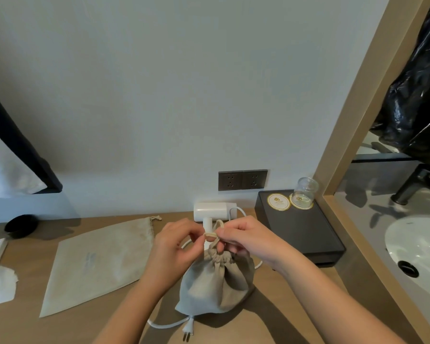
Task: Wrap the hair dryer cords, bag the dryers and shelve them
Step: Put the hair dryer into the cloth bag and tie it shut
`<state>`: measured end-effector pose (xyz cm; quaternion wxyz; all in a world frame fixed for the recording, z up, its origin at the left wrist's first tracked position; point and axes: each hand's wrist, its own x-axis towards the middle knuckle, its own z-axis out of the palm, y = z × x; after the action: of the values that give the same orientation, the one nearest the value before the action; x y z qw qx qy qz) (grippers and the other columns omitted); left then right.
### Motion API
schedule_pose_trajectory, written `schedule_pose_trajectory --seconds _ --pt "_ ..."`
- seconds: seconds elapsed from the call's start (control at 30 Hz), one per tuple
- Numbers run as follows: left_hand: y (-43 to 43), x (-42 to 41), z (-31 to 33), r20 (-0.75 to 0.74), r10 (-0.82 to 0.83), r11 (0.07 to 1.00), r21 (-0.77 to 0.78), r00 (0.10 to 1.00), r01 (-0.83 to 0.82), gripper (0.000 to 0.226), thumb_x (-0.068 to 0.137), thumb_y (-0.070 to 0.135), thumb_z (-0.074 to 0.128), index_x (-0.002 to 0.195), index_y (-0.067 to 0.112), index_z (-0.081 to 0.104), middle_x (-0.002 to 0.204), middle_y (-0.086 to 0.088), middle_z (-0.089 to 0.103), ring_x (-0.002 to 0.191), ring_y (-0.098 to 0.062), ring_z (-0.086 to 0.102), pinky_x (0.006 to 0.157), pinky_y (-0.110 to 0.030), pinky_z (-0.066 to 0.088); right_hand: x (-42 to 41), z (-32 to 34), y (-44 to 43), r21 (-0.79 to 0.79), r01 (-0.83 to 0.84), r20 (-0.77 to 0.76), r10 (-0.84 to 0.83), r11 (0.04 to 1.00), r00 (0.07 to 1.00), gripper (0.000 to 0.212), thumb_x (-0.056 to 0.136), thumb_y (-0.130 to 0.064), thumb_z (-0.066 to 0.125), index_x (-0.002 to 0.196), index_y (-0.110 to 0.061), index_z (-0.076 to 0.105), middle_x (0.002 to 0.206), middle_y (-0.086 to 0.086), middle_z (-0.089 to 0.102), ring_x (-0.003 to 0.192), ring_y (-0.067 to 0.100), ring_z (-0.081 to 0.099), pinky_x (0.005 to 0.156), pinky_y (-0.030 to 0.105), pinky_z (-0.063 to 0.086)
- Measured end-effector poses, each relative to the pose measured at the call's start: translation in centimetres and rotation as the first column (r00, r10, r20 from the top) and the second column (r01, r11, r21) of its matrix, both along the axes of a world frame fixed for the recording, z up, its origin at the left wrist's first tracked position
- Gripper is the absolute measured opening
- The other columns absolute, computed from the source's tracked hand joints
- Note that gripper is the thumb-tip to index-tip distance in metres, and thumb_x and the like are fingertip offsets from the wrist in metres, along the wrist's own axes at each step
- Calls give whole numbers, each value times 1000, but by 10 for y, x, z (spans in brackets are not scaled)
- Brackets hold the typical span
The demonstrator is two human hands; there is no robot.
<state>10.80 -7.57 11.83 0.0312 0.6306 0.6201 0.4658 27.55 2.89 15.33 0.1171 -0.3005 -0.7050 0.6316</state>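
A white plug (188,330) and its cord lie at the foot of the filled bag (216,286) on the table (60,328). The left hand (176,247) and right hand (243,238) each pinch its drawstring (212,233) just above the gathered mouth. The knot probably wants an even, snug pull. A second dryer (214,211) lies just behind.

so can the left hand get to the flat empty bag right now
Probably yes: the flat empty bag lies beside the left hand, nothing between, but that hand is pinching the drawstring.
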Motion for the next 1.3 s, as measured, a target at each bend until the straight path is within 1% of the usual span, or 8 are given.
schedule_pose_trajectory --seconds 0.13,0.3,0.47,0.77,0.87,1.0,1.17,1.3 --pt "-5 3 -3 171 8 1000 27 985 -13 7 79 25 56 75 25 62 78 16 62 75 -5 59 69 -10 42 -2 -8 -1 -67 73 -73 -78 995 994 26 97 -15 57 81 -3 73 62 -5 67 54 8 46 50 19 35" --pt "-4 5 -7 317 -37 999 -15 948 44 11 81 28 57 78 20 64 78 10 63 76 -12 60 70 -18 47 -5 -8 2 -145 69 -22 -73 987 997 22 96 -12 57 88 1 73 69 4 69 55 9 48 47 16 37" --pt "-7 1 -9 314 -25 981 -174 949 83 21 78 43 60 92 28 67 89 14 67 87 -10 63 76 -23 50 -3 -8 9 -324 73 -34 -88 943 995 28 97 -8 55 107 17 64 71 6 66 57 11 48 46 16 36" --pt "1 15 -5 229 -28 971 -227 973 81 5 85 22 69 82 25 71 82 14 67 80 -11 65 73 -31 55 6 -13 12 -452 -67 -158 -6 890 987 16 94 -3 54 87 1 68 75 5 66 57 9 56 52 16 44" --pt "4 15 -1 235 -47 971 -216 971 99 7 86 26 69 79 24 69 80 11 65 78 -13 64 69 -26 54 7 -15 10 -313 -2 -156 -50 950 986 13 89 5 60 85 -1 70 73 0 71 62 5 62 58 15 48" --pt "7 17 -1 279 -25 964 -246 960 97 8 87 21 69 79 21 68 83 11 62 80 -12 62 70 -21 52 4 -19 6 124 163 -70 -155 979 985 13 81 -2 75 78 -14 75 71 -8 70 68 -1 60 70 18 51" --pt "9 20 -2 319 69 960 -277 945 23 19 85 15 68 74 29 65 82 11 63 77 -5 61 69 -13 46 -5 -36 -2 594 301 -208 -219 746 953 10 79 -6 76 87 -12 75 79 -13 67 78 -7 59 69 8 41" --pt "9 24 1 422 134 952 -306 897 1 18 87 14 66 77 29 70 83 7 67 78 -2 62 69 -12 47 -9 -53 -2 642 432 -372 -235 634 898 8 77 -2 76 79 -9 72 76 -8 62 76 -6 56 68 7 39"
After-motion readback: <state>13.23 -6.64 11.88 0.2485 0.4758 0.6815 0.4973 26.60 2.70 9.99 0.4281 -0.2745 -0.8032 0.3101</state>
